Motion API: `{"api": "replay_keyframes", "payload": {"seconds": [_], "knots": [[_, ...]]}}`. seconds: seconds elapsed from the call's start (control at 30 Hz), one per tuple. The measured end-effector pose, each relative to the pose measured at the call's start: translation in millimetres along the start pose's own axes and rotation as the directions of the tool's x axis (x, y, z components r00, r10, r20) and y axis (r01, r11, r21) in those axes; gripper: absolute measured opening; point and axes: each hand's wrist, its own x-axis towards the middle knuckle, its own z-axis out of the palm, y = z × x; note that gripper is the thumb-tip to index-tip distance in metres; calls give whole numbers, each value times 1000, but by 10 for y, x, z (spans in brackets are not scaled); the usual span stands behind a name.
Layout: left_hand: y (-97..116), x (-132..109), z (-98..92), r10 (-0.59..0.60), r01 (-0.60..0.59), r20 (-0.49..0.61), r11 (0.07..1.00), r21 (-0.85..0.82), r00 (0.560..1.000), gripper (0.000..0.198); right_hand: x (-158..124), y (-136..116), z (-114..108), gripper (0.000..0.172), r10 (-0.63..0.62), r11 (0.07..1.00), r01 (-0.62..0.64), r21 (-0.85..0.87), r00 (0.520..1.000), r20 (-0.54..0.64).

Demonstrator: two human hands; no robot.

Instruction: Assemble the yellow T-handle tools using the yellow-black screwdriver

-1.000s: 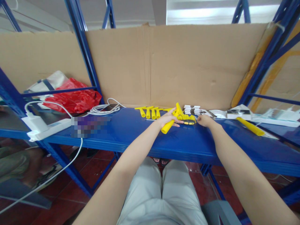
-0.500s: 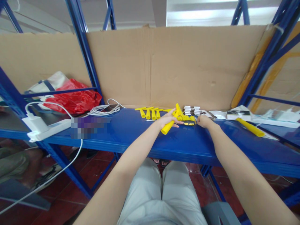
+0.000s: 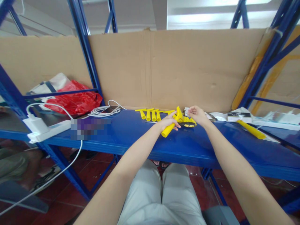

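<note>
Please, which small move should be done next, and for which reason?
Perhaps bring the right grip toward the held yellow piece, to steady it: only the left grip holds this piece, while the right grip hovers nearby, apart from it. Whether the right grip holds something small, I cannot tell.

a shiny blue metal bench top [image 3: 138, 136] runs across the scene. on its left sit a white plastic power strip [image 3: 52, 130] and, farther back, a coiled white cable [image 3: 103, 111]. at far centre lies a row of yellow t-shaped plastic pieces [image 3: 148, 116]; just right, a black-and-yellow tool handle [image 3: 189, 124]. far right rests a white-and-black box [image 3: 239, 115].
</note>
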Motion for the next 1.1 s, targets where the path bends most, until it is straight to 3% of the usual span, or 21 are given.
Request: {"api": "replay_keyframes", "payload": {"seconds": [0.13, 0.3, 0.73, 1.1], "knots": [[-5, -7, 4, 6, -7, 27, 1000, 21, 1000, 103, -20, -109, 180, 30, -24, 986, 24, 167, 1000, -3], [-15, -5, -1, 18, -20, 45, 999, 43, 999, 102, -62, -163, 251, 37, 19, 971, -20, 238, 1000, 9], [-19, -19, 4, 57, -60, 39, 996, 68, 998, 96, -100, -223, 200, 49, 127, 970, -145, 195, 987, 101], [13, -63, 25, 20, -24, 45, 997, 75, 999, 98, -77, -151, 179, 49, 161, 958, -165, 234, 986, 36]]}}
